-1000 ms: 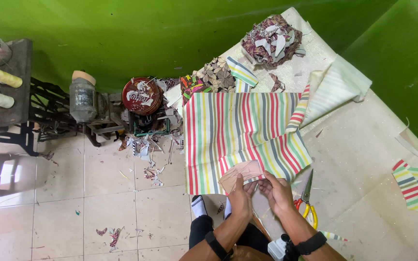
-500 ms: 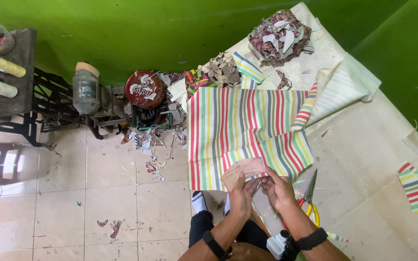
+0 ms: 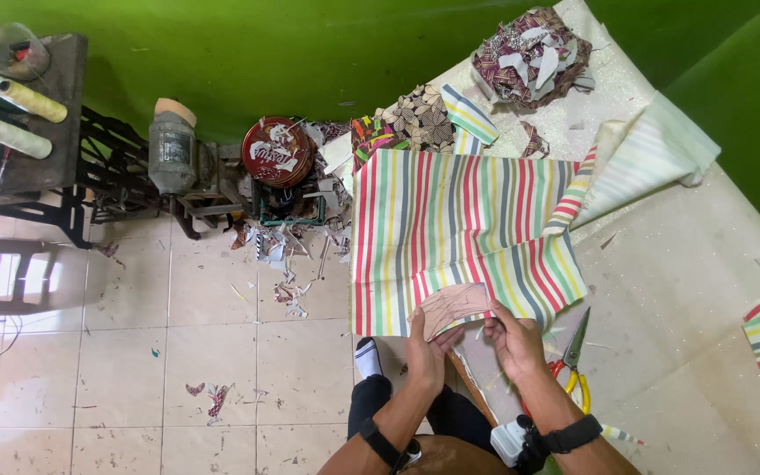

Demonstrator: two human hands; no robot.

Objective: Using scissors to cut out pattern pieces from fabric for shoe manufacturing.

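Both hands meet at the near edge of the worktop (image 3: 661,290), and I see them pinching one thing between them: a tan paper pattern piece (image 3: 455,308) with faint drawn lines. My left hand (image 3: 424,352) grips its lower left corner, thumb on top; my right hand (image 3: 514,341) nips the right edge with its fingertips. The piece lies over the hem of the striped cloth (image 3: 459,224), which is spread flat and hangs a little past the worktop's edge.

I judge the pattern light and thin, stiffer than the cloth yet easy to crease or tear, so the edges and corners are the places to hold it. The cloth looks soft, limp woven stuff in red, green, yellow and grey bands, likely to slide and wrinkle. Yellow-handled scissors (image 3: 576,356) lie just beside my right hand. A heap of printed scraps (image 3: 529,57) sits at the far end.
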